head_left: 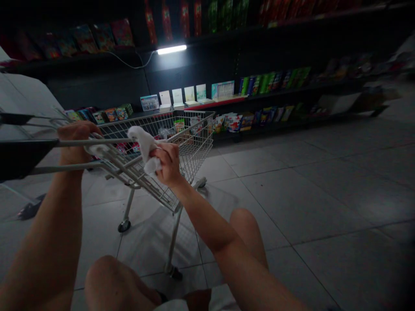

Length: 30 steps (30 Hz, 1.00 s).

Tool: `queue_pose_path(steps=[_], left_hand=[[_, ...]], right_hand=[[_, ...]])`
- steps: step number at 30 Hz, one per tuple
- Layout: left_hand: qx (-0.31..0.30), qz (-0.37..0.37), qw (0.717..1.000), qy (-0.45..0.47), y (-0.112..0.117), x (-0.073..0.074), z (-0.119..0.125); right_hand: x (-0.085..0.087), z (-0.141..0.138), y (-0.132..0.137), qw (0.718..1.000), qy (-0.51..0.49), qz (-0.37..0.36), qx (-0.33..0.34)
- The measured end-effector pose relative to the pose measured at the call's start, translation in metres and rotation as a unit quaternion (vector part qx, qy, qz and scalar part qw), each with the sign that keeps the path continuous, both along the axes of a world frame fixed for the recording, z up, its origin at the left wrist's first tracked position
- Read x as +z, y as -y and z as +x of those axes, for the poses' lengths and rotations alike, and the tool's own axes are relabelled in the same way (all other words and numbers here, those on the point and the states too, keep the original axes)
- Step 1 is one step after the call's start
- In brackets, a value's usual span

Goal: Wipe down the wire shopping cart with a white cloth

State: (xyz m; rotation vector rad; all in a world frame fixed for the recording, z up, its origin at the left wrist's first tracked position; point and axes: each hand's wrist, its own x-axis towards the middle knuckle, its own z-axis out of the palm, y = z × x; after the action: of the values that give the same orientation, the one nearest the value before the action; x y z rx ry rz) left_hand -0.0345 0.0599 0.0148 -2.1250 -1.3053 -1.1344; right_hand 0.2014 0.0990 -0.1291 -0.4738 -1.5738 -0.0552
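Observation:
A metal wire shopping cart (191,147) stands on the tiled floor right in front of me. My left hand (76,138) is closed over the cart's top rail near the handle. My right hand (168,162) is closed on a crumpled white cloth (144,147) and presses it against the cart's wire side frame. Part of the cloth drapes over the rail. Inside the basket lie a few packaged items (179,126). My bare knees show at the bottom of the view.
Dark shelves (259,93) of colourful packaged goods run along the back wall under a lit tube lamp (171,49). A dark panel (19,157) juts in from the left. Grey floor tiles (308,185) stretch to the right.

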Motion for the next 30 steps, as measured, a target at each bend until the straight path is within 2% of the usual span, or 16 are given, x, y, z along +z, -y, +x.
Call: queue_pose_path(steps=[3, 5, 7, 9, 11, 13, 15, 18, 21, 23, 26, 28, 30], left_hand=[[-0.002, 0.046, 0.999, 0.021, 0.004, 0.002, 0.011], [0.004, 0.059, 0.998, 0.015, 0.004, 0.001, 0.015], [0.004, 0.062, 0.998, 0.012, 0.005, 0.001, 0.016], [-0.009, 0.06, 0.998, 0.015, 0.005, 0.0, 0.015], [-0.025, 0.05, 0.998, 0.026, 0.006, 0.001, 0.014], [-0.047, 0.037, 0.997, 0.037, 0.007, 0.002, 0.013], [-0.067, 0.028, 0.996, 0.041, 0.008, 0.003, 0.013], [-0.089, 0.04, 0.994, 0.039, 0.006, 0.003, 0.013], [-0.099, 0.05, 0.993, 0.034, -0.001, 0.001, 0.008], [-0.097, 0.059, 0.993, 0.042, -0.009, 0.0, 0.0], [-0.08, 0.061, 0.995, 0.025, -0.022, 0.002, -0.016], [-0.041, 0.075, 0.996, 0.011, -0.024, 0.0, -0.026], [0.033, 0.113, 0.992, 0.033, -0.015, -0.009, -0.034]], right_hand=[[-0.024, 0.01, -0.025, 0.984, -0.087, -0.142, -0.054], [-0.03, 0.011, -0.017, 0.969, -0.127, -0.197, -0.072], [-0.022, 0.003, 0.007, 0.981, -0.106, -0.153, -0.047], [-0.007, -0.008, 0.032, 0.998, -0.038, -0.053, -0.007], [0.01, -0.014, 0.042, 1.0, 0.012, 0.019, 0.009], [0.023, -0.008, 0.028, 0.999, 0.02, 0.036, 0.003], [0.031, 0.007, -0.006, 1.0, 0.008, 0.013, -0.005], [0.04, 0.038, -0.065, 0.997, 0.027, -0.061, -0.026], [0.047, 0.057, -0.103, 0.983, 0.095, -0.154, -0.034], [0.049, 0.058, -0.112, 0.972, 0.132, -0.195, -0.031], [0.049, 0.046, -0.11, 0.966, 0.14, -0.216, -0.04], [0.048, 0.035, -0.106, 0.966, 0.13, -0.215, -0.051], [0.048, 0.027, -0.102, 0.967, 0.128, -0.213, -0.061]])
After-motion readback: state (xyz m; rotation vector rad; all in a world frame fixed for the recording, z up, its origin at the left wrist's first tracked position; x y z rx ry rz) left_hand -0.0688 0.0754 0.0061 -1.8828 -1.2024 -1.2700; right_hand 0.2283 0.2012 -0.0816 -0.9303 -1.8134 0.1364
